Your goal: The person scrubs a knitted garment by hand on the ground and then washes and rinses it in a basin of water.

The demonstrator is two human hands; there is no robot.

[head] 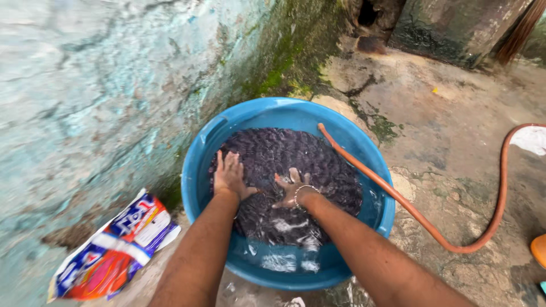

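Note:
A round blue plastic tub point(199, 170) stands on the ground, filled with water and a dark patterned cloth point(296, 153). My left hand point(229, 176) lies flat on the wet cloth with fingers spread. My right hand point(291, 190), with a thin bracelet at the wrist, presses down into the cloth just right of it, fingers partly sunk in the water. An orange hose point(398, 199) runs over the tub's right rim with its end resting inside.
A red, white and blue detergent bag point(114, 250) lies on the ground left of the tub. A painted, mossy wall point(114, 85) rises on the left. The cracked concrete floor point(455, 113) stretches right, with a white rag point(532, 139) near the hose.

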